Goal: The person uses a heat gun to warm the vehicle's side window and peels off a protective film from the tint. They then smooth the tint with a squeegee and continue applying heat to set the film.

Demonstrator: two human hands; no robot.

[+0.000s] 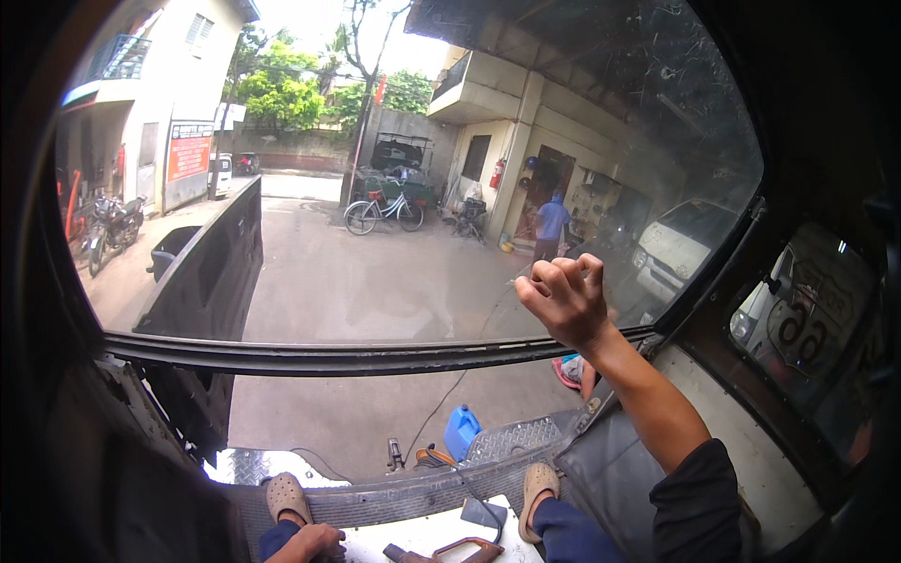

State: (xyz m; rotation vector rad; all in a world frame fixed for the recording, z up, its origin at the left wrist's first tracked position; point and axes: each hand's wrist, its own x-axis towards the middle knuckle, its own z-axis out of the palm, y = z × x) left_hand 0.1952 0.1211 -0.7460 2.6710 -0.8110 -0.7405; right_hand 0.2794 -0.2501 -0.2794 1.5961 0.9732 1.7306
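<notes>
My right hand [563, 302] is raised with its fingers curled into a fist, knuckles against the inside of a large scratched windshield pane [422, 141]. Just below that hand runs the pane's black lower frame bar [375, 357]. At the bottom edge, my left hand [307, 543] rests on a white panel [422, 535]; its fingers are partly cut off by the picture's edge. A tool with a brown handle [457, 550] lies on the panel right of that hand. My feet in beige clogs [286, 497] [539, 488] stand on a ribbed metal ledge.
A blue jug [460, 433] and cables lie on the ground ahead. A raised black panel [211, 272] stands at left. Out in the yard are a bicycle [380, 212], a person in blue [551, 225], a white van [678, 246] and motorcycles [108, 230].
</notes>
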